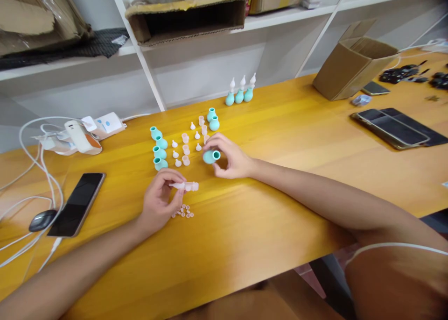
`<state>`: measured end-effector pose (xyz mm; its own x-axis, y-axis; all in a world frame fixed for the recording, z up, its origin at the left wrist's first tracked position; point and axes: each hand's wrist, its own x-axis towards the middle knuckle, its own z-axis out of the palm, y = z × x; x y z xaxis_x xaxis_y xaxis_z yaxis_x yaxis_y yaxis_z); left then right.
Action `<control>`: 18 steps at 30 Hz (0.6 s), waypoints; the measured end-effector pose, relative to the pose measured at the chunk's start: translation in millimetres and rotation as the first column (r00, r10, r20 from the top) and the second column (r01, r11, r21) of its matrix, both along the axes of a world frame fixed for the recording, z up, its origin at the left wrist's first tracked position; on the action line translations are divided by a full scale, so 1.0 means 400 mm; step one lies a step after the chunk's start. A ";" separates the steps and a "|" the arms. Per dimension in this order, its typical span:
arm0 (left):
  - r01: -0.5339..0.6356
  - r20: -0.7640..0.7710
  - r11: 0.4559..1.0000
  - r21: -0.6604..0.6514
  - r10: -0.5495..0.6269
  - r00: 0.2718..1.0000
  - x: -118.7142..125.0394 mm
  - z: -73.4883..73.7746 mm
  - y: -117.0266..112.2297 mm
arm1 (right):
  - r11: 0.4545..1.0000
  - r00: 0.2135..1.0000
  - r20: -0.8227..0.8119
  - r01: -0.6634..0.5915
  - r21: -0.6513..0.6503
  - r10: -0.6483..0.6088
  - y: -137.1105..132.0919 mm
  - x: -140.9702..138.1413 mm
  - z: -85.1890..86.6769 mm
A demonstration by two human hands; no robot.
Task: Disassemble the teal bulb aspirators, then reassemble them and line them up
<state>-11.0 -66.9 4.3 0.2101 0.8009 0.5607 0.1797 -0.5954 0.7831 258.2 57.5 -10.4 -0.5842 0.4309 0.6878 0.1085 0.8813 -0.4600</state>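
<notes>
A small teal rubber bulb (211, 157) with a round open mouth is held just above the yellow wooden table (262, 226), near its middle, its opening turned toward the camera. It is pinched by the right hand (231, 162), whose thumb and fingertips are curled closed around it from the right. Just to the left and a little nearer, a short translucent pinkish plastic nozzle (187, 186) is held level between the thumb and fingertips of the left hand (159, 201), which is closed on one end of the piece while the other end sticks out to the right. The nozzle and the bulb are near each other but apart.

Directly under the left fingers, a cluster of tiny pale caps (184, 212) is scattered on the wood. Behind the hands, parts are set out in rows: a column of four more teal bulbs (159, 149) on the left, small white cone tips (176, 152) next to them, then clear pinkish sleeves (185, 149). Two further bulbs (213, 119) stand at the back of the rows, and three assembled teal-and-white pieces (240, 92) are lined up upright beyond them, near the white shelf unit (280, 16).

Well to the left, a black smartphone (77, 203) is laid face up beside a dark computer mouse (42, 219) and white cables (35, 170). To the far right an open cardboard box (353, 63) and flat dark devices (392, 126) are seen.
</notes>
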 end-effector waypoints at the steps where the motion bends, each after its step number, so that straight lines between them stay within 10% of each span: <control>1: -0.004 0.000 1.000 -0.006 0.004 1.000 -0.001 0.000 -0.001 | 0.999 0.999 0.020 -0.045 -0.009 0.046 -0.004 -0.002 0.000; 6: -0.019 -0.006 1.000 -0.003 0.019 1.000 -0.005 -0.001 -0.005 | 0.968 0.982 0.017 -0.184 -0.170 0.190 -0.032 -0.015 0.003; 10: -0.006 -0.021 1.000 0.010 0.006 1.000 -0.002 0.001 -0.003 | 0.840 0.944 0.018 -0.284 -0.462 0.329 -0.052 -0.020 0.005; 18: 0.029 -0.065 0.999 0.029 -0.027 0.998 0.001 0.000 -0.002 | 0.922 0.967 0.251 0.056 -0.383 0.045 -0.095 -0.056 0.009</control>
